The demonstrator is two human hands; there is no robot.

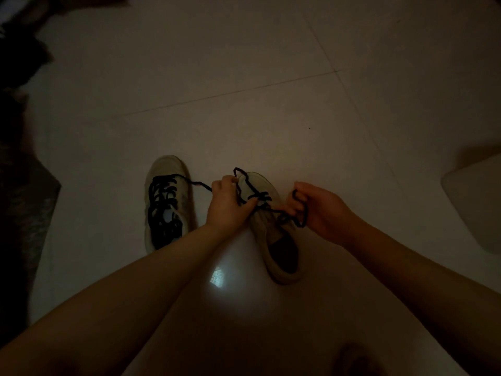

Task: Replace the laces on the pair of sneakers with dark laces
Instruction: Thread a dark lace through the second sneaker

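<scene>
Dim overhead view of a tiled floor point(271, 77), seen from the head camera. At about 8 o'clock from frame centre, left sneaker point(166, 202), pale, toe pointing to 12 o'clock, already threaded to the top with a dark lace. Just beside it at 4 o'clock, right sneaker point(267, 226), likewise pale, with only one or two dark crossings near the toe and the upper eyelets bare. Step in hand, as judged: early lacing of the second shoe, first shoe done.

Left hand point(227, 204) over the inner edge of the right sneaker, fingertips curled and pinching one run of the dark lace point(245, 183), which loops up toward 12 o'clock. Another dark strand trailing from this hand toward the left sneaker at 9 o'clock; whose lace it is, hard to tell in this light. Right hand point(322, 210) at 3 o'clock of the shoe, fingers curled round the other run, slack hanging in a loop below the knuckles.

Next move, by estimate: locating a free tip, feeding it through the next empty eyelet, evening both runs. Pale blurred object point(477, 207) at the 3 o'clock edge; dark clutter point(19, 131) along 9 o'clock.
</scene>
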